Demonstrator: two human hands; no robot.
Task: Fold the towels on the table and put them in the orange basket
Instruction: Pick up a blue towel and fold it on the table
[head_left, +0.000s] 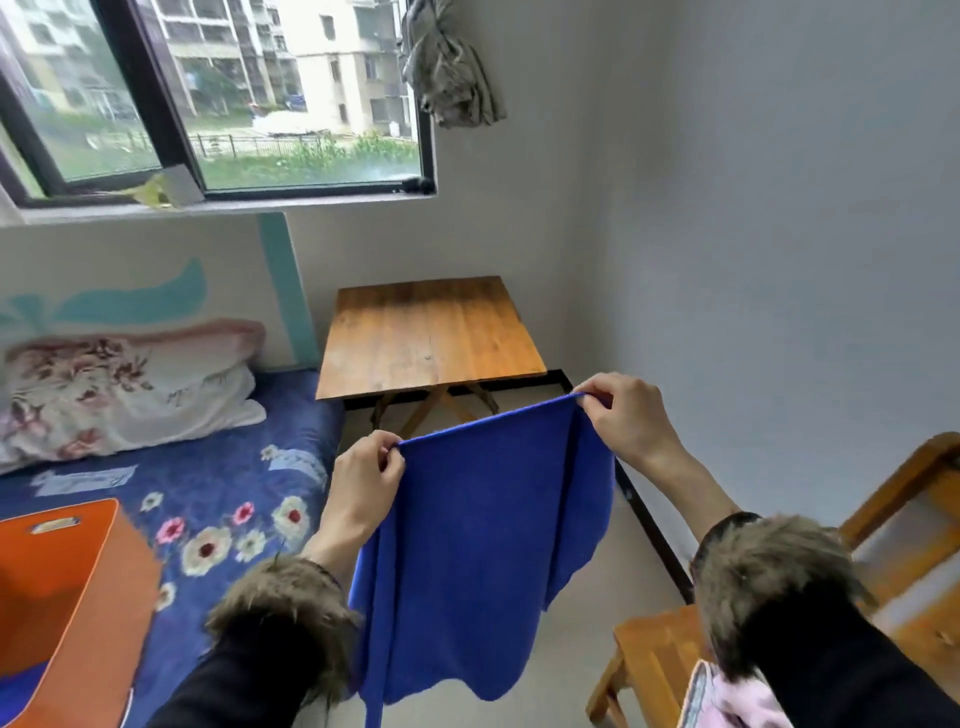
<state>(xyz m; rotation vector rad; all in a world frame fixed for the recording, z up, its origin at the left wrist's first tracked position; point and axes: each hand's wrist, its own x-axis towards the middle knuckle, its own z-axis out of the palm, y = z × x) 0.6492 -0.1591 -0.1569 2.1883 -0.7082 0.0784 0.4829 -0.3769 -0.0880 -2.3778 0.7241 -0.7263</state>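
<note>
A blue towel (483, 545) hangs in the air in front of me, held by its top edge. My left hand (363, 486) pinches the top left corner and my right hand (621, 415) pinches the top right corner. The towel drapes down toward the floor, its right side folded behind. The wooden table (431, 332) stands beyond it with a bare top. The orange basket (78, 597) sits on the bed at the lower left, open at the top; something blue shows at its bottom.
A bed with a dark blue flowered cover (218, 499) and a flowered pillow (119, 384) lies at the left. A wooden stool (654, 654) and wooden furniture (914, 519) stand at the right. Pink cloth (727, 701) shows at the bottom right. Grey floor lies below the towel.
</note>
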